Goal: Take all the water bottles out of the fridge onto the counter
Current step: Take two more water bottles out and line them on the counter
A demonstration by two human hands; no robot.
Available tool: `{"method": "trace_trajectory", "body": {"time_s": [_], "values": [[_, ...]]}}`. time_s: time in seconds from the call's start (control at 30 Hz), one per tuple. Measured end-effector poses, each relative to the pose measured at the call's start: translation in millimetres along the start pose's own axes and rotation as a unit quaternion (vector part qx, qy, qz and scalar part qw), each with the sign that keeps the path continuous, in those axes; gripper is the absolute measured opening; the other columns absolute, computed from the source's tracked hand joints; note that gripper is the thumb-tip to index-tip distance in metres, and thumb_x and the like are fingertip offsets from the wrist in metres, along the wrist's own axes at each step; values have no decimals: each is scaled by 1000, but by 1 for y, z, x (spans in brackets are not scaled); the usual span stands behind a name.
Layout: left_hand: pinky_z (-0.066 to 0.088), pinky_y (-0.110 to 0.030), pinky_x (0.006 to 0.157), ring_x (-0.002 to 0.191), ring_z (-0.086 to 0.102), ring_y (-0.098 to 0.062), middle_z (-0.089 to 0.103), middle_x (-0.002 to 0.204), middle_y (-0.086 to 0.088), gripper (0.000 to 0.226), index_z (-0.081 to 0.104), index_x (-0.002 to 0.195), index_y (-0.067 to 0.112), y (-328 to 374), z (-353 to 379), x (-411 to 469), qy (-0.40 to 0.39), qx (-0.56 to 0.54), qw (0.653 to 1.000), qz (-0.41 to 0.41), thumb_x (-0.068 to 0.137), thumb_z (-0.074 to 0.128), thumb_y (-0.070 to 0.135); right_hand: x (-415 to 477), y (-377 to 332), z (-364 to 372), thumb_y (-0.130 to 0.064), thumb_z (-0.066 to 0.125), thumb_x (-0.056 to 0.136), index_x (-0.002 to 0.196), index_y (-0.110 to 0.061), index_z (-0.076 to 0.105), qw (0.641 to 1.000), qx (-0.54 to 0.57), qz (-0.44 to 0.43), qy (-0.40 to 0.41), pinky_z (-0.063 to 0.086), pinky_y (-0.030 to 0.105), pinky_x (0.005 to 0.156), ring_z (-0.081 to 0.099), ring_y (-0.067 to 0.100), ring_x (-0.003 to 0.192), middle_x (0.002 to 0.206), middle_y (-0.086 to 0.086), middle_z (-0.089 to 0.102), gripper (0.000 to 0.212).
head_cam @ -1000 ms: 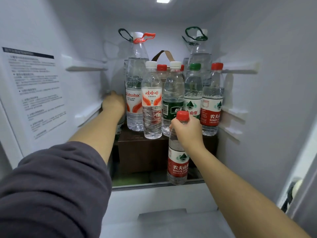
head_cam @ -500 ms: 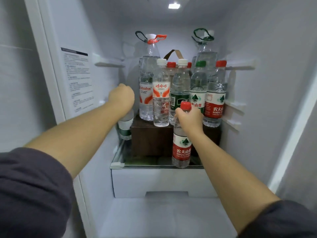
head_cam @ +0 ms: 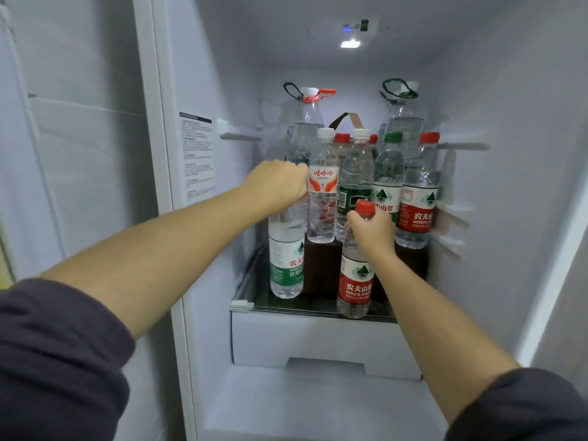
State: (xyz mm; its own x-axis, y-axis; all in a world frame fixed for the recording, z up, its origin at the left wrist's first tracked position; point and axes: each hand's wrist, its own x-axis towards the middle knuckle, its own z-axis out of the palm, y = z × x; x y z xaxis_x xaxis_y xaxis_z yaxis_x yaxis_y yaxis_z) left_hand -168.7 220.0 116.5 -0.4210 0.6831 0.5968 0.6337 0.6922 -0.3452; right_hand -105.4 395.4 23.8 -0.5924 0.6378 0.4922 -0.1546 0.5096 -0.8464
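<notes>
Right grip (head_cam: 370,232) curls round the neck of a red-capped bottle (head_cam: 355,281) whose red label reads "NONGFU SPR" under Chinese characters and a green mountain mark; left grip (head_cam: 276,186) closes over the top of a green-label bottle (head_cam: 286,265), hiding its cap. Both clear bottles are upright at the front of the glass shelf (head_cam: 302,308) in the fridge (head_cam: 509,218), the red one at its very edge. Behind them a dark brown box (head_cam: 321,265) carries a crowded row — a white-capped bottle (head_cam: 322,192) lettered 娃哈哈 in red, a dark-green-label bottle (head_cam: 356,186), a green-capped bottle (head_cam: 388,186), a second red-label bottle (head_cam: 417,202) — with a red-handled jug (head_cam: 305,125) and a green-handled jug (head_cam: 402,119) at the back. Print on the wall notice (head_cam: 196,154) is too small to read
</notes>
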Motion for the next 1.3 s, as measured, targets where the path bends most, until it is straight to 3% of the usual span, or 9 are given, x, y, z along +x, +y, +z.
{"method": "trace_trajectory", "body": {"time_s": [0.2, 0.33, 0.5, 0.57, 0.63, 0.77, 0.93, 1.13, 1.3], "values": [[40, -38, 59, 72, 57, -32, 64, 89, -13, 16, 49, 102, 7, 16, 36, 9, -15, -40, 999, 34, 97, 38, 18, 3, 3, 2, -16, 59, 86, 67, -16, 52, 1000, -2, 5, 0, 46, 33, 65, 51, 18, 61, 62, 0, 53, 20], [38, -35, 60, 72, 57, -28, 58, 89, -9, 10, 43, 92, 12, 20, 45, 10, -23, -97, 994, 48, 99, 37, 16, 5, 4, 3, -15, 59, 84, 74, -7, 60, 1000, -5, 6, 7, 43, 31, 64, 52, 18, 62, 66, 4, 57, 14], [32, -32, 63, 81, 53, -24, 43, 93, -1, 18, 50, 107, 6, 23, 64, 2, 50, -206, 975, 66, 99, 44, 20, 2, 7, 4, -18, 59, 85, 68, -18, 50, 1000, 6, -2, 8, 42, 32, 64, 48, 16, 60, 62, -2, 51, 19], [40, -31, 69, 91, 55, -22, 49, 104, -1, 24, 49, 115, 8, 29, 77, -9, 96, -313, 945, 0, 95, 51, 22, -3, 10, 4, -21, 60, 88, 75, -15, 55, 1000, 24, -12, 12, 42, 31, 66, 52, 13, 64, 68, -3, 56, 15], [45, -30, 85, 107, 53, -15, 50, 125, -2, 46, 42, 129, 13, 38, 91, -27, 121, -447, 881, -100, 90, 61, 27, -11, 12, 3, -25, 63, 91, 92, -14, 62, 999, 50, -11, 9, 44, 25, 71, 59, 5, 75, 83, -6, 65, 11], [39, -25, 98, 124, 45, -11, 40, 143, 2, 84, 28, 144, 20, 63, 118, -64, 89, -555, 800, -212, 78, 76, 34, -26, 29, 3, -30, 72, 86, 107, -27, 59, 995, 97, 11, 7, 49, 25, 84, 62, 3, 96, 101, -12, 66, 25], [41, -8, 78, 109, 56, -10, 55, 123, 6, 71, 42, 128, 23, 80, 137, -79, 85, -616, 734, -274, 70, 83, 29, -46, 57, 10, -30, 81, 76, 129, -27, 49, 994, 90, 69, 6, 48, 26, 85, 61, 6, 104, 114, -11, 64, 62], [43, -10, 68, 88, 58, 3, 60, 98, 19, 58, 48, 117, 28, 76, 140, -88, 23, -662, 698, -271, 71, 83, 28, -57, 62, 6, -19, 83, 75, 118, -20, 53, 995, 76, 60, 3, 47, 20, 76, 62, 4, 98, 108, -6, 65, 53], [44, -13, 67, 88, 58, 2, 60, 96, 19, 55, 47, 114, 29, 79, 144, -90, 14, -680, 678, -280, 72, 83, 26, -60, 69, 4, -15, 82, 76, 123, -18, 52, 995, 62, 74, -34, 46, 18, 75, 61, 1, 97, 109, -7, 64, 56]]}}
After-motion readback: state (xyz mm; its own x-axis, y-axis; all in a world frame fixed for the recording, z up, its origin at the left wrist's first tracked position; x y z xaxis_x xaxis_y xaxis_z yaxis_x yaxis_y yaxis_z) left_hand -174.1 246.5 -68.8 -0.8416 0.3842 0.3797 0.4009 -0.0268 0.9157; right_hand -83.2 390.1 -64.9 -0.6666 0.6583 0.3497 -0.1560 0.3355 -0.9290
